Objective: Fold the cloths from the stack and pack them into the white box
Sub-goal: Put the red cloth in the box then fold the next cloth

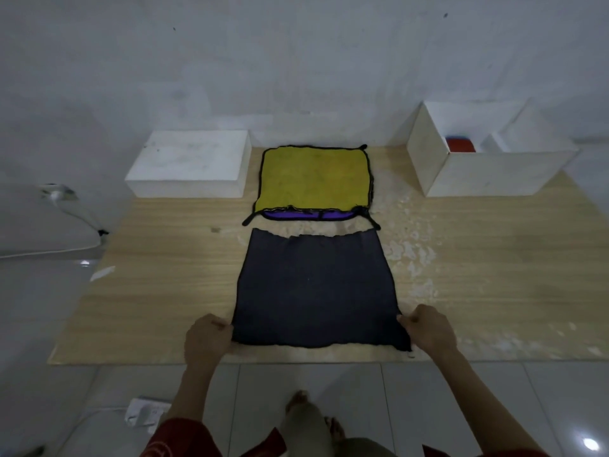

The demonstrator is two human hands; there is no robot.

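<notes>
The left hand point(207, 338) and right hand point(428, 331) pinch with curled fingers point(219, 324) the near corners of the dark blue cloth point(313, 291), which lies flat and unfolded on the wooden board point(148, 275). The stack point(313, 178) behind it is not yet done. The white box point(478, 174) holds something red.

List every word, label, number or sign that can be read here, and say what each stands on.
No text in this view can be read.
On the crumpled white paper at the lower left: faint dark marks, too blurred to read.
On the dark cloth, yellow cloth, open white box and flat white block: no print visible.
</notes>
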